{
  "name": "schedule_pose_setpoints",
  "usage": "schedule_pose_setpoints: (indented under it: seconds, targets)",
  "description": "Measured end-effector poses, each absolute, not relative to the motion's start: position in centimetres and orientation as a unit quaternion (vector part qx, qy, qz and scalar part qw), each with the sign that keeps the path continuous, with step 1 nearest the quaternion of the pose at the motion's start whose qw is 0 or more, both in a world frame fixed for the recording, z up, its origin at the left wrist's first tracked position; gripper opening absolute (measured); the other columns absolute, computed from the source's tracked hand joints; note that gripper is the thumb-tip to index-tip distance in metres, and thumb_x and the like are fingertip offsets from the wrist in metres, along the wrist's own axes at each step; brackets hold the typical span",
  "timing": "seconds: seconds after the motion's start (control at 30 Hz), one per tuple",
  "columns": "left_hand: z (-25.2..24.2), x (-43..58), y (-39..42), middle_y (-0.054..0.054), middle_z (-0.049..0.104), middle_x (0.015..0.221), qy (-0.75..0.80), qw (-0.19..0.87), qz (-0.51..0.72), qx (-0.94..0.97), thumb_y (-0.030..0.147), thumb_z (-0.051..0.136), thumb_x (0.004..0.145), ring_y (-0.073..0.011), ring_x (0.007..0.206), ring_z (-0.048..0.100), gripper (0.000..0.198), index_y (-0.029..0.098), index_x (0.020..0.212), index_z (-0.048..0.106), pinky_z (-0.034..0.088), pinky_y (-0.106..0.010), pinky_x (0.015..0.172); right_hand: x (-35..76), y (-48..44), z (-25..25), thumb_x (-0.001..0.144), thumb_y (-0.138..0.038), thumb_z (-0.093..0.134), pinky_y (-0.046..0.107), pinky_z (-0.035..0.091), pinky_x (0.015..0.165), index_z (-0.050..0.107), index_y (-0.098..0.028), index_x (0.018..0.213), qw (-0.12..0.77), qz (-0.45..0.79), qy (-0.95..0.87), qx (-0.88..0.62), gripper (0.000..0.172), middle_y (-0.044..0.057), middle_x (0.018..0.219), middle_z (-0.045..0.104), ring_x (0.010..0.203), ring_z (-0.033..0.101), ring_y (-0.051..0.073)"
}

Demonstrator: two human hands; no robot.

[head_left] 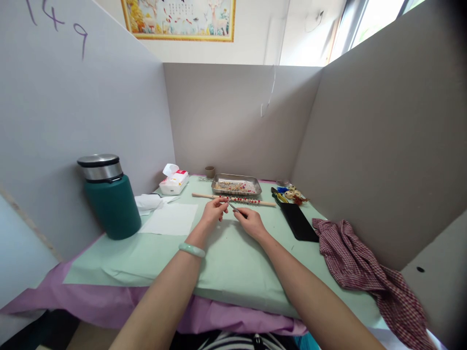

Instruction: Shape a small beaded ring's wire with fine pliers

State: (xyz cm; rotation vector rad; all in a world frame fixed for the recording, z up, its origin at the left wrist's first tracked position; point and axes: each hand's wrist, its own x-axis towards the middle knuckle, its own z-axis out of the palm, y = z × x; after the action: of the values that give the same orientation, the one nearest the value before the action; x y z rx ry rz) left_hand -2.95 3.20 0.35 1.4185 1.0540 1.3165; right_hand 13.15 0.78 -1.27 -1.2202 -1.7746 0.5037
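Observation:
My left hand [216, 211], with a pale green bangle [191, 250] on its wrist, is closed near a wooden stick [204, 196] strung with red beads. Its thumb and fingertips pinch together; what lies between them is too small to make out. In my right hand [250, 222] is a pair of tweezers [233, 208], its thin metal tip pointing at my left fingertips. The beaded stick lies crosswise just beyond both hands. Behind it stands a metal tray [236, 192] holding many small gold and red beads.
On the left are a green bottle [111, 206], a tissue pack [174, 182] and white paper [170, 218]. A black phone-like slab [298, 221], yellow-handled pliers [280, 196] and a checked cloth [352, 253] lie on the right. Grey partitions [241, 116] enclose the table.

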Motion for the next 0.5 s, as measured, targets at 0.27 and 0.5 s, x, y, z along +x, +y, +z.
schedule_pose_setpoints:
  seconds: [0.27, 0.5]
  targets:
    - [0.55, -2.85, 2.94, 0.003, 0.054, 0.057, 0.425, 0.45, 0.521, 0.587, 0.027, 0.061, 0.072, -0.0042, 0.036, 0.038, 0.032, 0.011, 0.099, 0.062, 0.034, -0.02, 0.038, 13.07, 0.79, -1.29, 0.081, -0.037, 0.047, 0.026, 0.041, 0.07, 0.071, -0.023, 0.09, 0.45, 0.189, -0.718, -0.496, 0.029, 0.001, 0.086, 0.069, 0.079, 0.059, 0.018]
    - [0.37, -2.84, 3.08, 0.003, 0.054, 0.057, 0.433, 0.448, 0.519, 0.585, 0.025, 0.058, 0.073, -0.0041, 0.035, 0.037, 0.03, 0.011, 0.1, 0.061, 0.033, -0.02, 0.037, 13.18, 0.82, -1.53, 0.082, -0.038, 0.046, 0.026, 0.04, 0.069, 0.07, -0.024, 0.091, 0.44, 0.171, -0.727, -0.498, 0.029, 0.001, 0.083, 0.068, 0.077, 0.058, 0.018]
